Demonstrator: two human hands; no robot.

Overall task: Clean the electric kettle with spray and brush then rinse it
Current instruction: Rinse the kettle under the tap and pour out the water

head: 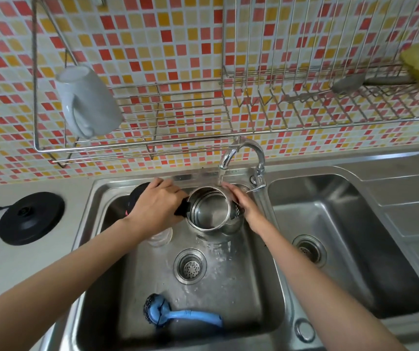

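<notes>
- Nearest, below both forearms: a blue brush (pixel 178 312) lies flat on the floor of the left sink basin (pixel 241 287), well apart from either hand, head to the left. The drain (pixel 190 266) lies between it and the hands.
- Under the left wrist: a clear vessel (pixel 160 236), too hidden to identify.
- Left hand (pixel 156 209): fingers curled round the black handle of the kettle (pixel 211 211), bearing it above the basin floor.
- Right hand (pixel 241 203): fingers laid fairly straight against the kettle's right side near the spout, steadying rather than clasping.
- Kettle, between the two hands: mouth open toward the viewer. The long axis, base to mouth, stands roughly upright and leans slightly toward the person. Handle points left and spout right. The dark round form just beyond the left hand is probably the opened lid.
- Just beyond the right fingertips: the faucet (pixel 243 148), its stream falling at the kettle's far rim.
- Step, as judged: rinsing, with the brush laid aside. Next the stream must be brought inside the mouth, then the kettle swirled and tipped spout-down to empty.
- Far left of the left hand: the kettle base (pixel 31 217) on the counter.
- Farthest: wire rack (pixel 178 138) with white mug (pixel 86 100).
</notes>
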